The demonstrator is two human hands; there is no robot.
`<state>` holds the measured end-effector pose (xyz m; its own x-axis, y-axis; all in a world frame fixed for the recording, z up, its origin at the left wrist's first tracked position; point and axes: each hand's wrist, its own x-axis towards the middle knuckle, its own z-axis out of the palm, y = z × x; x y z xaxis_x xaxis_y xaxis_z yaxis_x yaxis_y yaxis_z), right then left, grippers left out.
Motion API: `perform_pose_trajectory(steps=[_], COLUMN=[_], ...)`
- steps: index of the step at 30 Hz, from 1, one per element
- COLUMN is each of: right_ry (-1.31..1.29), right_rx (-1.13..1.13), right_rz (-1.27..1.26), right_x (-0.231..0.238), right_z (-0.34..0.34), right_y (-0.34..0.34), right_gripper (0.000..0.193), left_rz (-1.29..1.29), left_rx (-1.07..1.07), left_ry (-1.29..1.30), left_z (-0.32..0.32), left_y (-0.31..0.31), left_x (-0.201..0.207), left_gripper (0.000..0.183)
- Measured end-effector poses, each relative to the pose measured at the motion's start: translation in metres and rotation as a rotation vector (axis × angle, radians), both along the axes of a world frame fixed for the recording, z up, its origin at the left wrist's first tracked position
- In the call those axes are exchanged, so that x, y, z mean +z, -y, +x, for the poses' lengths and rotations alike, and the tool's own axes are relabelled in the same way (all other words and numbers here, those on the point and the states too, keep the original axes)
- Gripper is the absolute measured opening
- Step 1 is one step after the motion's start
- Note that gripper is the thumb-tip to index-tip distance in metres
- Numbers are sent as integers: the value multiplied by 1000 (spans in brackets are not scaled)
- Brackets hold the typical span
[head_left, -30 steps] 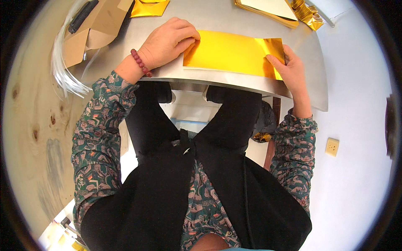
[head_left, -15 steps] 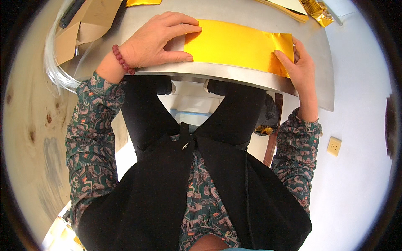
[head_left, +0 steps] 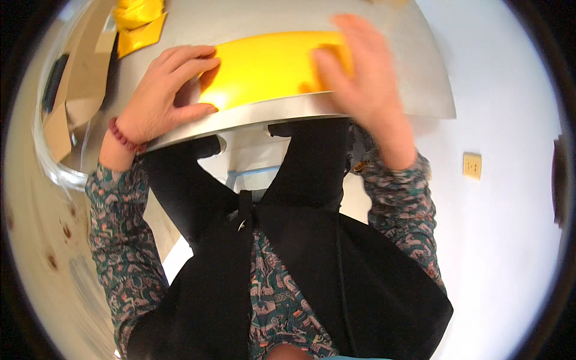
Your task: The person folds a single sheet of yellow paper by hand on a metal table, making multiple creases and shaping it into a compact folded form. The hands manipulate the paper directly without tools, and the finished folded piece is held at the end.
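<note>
A shiny gold foil sheet (head_left: 264,66) lies along the near edge of the metal table. My left hand (head_left: 165,90), with a dark red bead bracelet at the wrist, holds the left end of this sheet. Its thumb rests at the near corner and the fingers at the far corner. Over the right end is my right hand (head_left: 369,78), blurred by motion, with its thumb and fingers apart. Reflections of that hand show in the foil beneath it. Whether its fingertips touch the sheet I cannot tell.
The metal table (head_left: 420,78) has a curved-looking front edge. An open cardboard box (head_left: 84,78) stands at the left, beside clear plastic strands (head_left: 37,135). Folded yellow-gold pieces (head_left: 139,21) lie at the far left. A wall socket (head_left: 472,165) is on the right.
My right hand has come off the sheet's right end and shifted inward over it. My left hand keeps its hold. The view has turned, so table and sheet appear further left.
</note>
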<state>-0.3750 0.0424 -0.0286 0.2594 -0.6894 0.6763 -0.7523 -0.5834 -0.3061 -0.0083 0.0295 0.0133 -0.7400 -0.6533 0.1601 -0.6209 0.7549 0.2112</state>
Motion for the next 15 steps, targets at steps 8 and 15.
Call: perform_pose_trajectory(steps=[8,15], right_ry=[-105,-171], right_rx=[149,74], right_rz=[375,358], right_x=[-12,-14], right_z=[116,86], right_y=[-20,-22], right_gripper=[82,79], left_rz=[37,74], left_rx=[-14,27], left_ry=[-21,-24], left_z=[-8,-11], left_y=[-4,-5], left_x=[9,10], left_gripper=[68,66])
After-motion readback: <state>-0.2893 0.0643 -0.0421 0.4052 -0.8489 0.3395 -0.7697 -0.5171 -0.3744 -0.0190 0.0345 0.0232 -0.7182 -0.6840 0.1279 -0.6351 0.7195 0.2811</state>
